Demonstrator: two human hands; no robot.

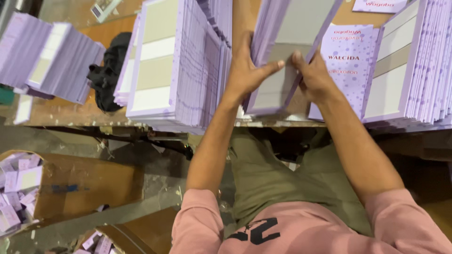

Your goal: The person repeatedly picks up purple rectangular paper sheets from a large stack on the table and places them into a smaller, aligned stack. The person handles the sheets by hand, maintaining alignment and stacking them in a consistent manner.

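Our left hand [247,70] and right hand [314,75] clasp one tilted bundle of lilac card sheets [287,51] from either edge, each grip clenched on it; its long axis runs away from us, near end on the counter [61,113], both hands equally close.

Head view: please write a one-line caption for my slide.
Both hands, left and right, hold a stack of lilac cards upright on a table.

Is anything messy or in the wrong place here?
Yes. A black cloth lies crumpled on the table between the purple card stacks, and paper scraps are scattered on the floor by a cardboard box.
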